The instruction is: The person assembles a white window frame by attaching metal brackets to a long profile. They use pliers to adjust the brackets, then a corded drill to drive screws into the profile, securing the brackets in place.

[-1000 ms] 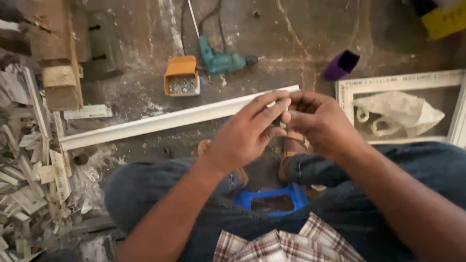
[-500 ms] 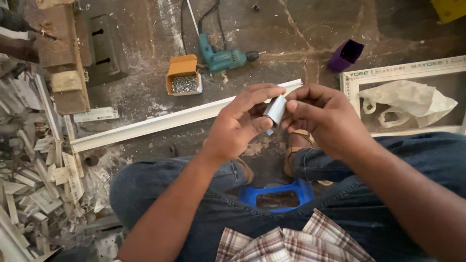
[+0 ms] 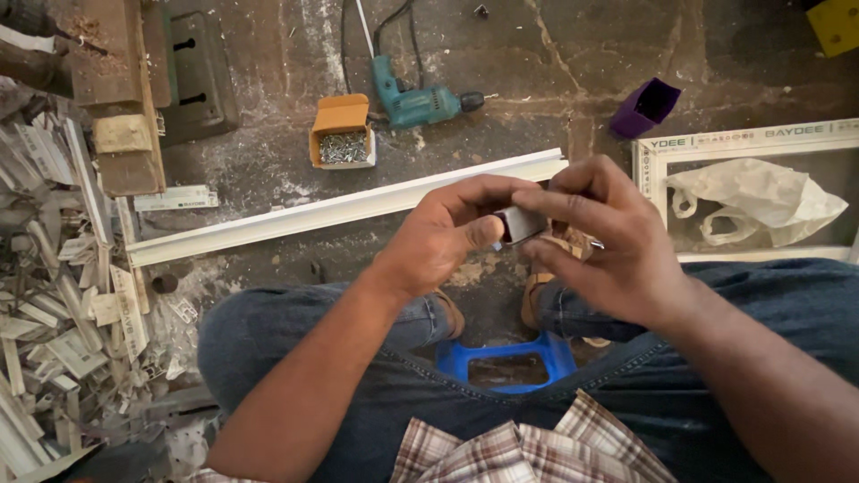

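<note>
Between the knees, just above centre of the view, the left hand (image 3: 447,237) and the right hand (image 3: 608,246) meet around a small silvery-grey block-shaped piece (image 3: 521,223). Left thumb and fingers are closed on its near end, and the right fingers are pinched over its far side, so both hands clamp it together; what exactly the piece is cannot be told.

At 12 o'clock from the hands lies a long white plastic profile strip (image 3: 349,210), running slantwise across the stone floor (image 3: 555,63). Beyond it, at 11 o'clock, stands an open orange cardboard box of small metal screws (image 3: 343,134), with a teal electric drill (image 3: 416,103) just beside it at 12 o'clock. A purple open-topped plastic container (image 3: 646,107) sits at 1 o'clock. At 3 o'clock a white window frame (image 3: 743,143) holds a crumpled white plastic bag (image 3: 761,201). At 6 o'clock, under the jeans-clad legs, shows a blue plastic stool (image 3: 506,362). At 9 o'clock lies a heap of white profile offcuts (image 3: 54,313).
</note>
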The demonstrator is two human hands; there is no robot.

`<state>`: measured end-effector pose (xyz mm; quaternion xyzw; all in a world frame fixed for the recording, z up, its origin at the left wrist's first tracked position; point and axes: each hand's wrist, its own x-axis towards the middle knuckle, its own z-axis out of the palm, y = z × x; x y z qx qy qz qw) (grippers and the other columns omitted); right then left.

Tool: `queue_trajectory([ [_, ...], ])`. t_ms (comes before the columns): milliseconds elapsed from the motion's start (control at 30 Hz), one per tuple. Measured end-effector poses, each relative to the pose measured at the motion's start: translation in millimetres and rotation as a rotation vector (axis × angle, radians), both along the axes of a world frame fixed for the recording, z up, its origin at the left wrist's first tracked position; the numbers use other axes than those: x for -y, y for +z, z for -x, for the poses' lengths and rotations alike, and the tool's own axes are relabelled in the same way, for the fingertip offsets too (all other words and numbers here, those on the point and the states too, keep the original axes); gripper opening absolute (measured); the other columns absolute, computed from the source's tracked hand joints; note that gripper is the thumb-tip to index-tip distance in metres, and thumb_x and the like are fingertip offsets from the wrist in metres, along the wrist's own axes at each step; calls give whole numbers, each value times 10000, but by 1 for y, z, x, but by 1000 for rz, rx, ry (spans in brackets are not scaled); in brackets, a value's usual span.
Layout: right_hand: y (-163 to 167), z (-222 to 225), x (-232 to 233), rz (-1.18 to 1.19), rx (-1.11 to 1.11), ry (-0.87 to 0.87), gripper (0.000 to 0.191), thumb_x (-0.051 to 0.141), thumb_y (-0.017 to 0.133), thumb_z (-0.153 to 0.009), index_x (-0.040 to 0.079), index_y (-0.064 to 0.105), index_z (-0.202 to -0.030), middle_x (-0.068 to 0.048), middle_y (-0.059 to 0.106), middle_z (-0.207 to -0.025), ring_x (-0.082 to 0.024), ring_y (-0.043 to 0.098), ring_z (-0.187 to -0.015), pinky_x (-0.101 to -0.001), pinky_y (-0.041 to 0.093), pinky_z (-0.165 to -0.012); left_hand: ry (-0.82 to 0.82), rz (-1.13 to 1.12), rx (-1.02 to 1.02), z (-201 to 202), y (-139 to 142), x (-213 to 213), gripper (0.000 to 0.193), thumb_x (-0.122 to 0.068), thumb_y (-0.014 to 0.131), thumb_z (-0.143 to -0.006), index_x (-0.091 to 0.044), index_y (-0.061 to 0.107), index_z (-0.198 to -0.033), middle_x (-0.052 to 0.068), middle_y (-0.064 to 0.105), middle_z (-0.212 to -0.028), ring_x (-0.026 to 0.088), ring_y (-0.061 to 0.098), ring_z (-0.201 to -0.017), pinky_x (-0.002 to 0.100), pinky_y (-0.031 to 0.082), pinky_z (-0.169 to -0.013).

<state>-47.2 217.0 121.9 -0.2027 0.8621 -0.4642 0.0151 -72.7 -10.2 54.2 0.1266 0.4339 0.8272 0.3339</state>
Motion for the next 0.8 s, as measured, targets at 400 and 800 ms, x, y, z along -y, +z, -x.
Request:
queue_trajectory([
  [400,-7,-3,-1,66,-5,24,470,41,853,-794,101,718,-1240,-76,531,-1252,-169,629,-1120,-281,593,-908,-32,-138,119,-5,2,-5,427,-247,703,-1044,-15,585,-1383,102,629,-1365,209,616,-1278,406,529,-1128],
  [800,-4,-6,2,117,46,26,512,12,846,-765,100,714,-1252,-84,522,-1250,-184,620,-1131,-294,568,-898,-18,-224,165,-11,-12,-6,363,-193,712,-1057,-14,591,-1348,66,611,-1309,156,592,-1220,329,511,-1048],
])
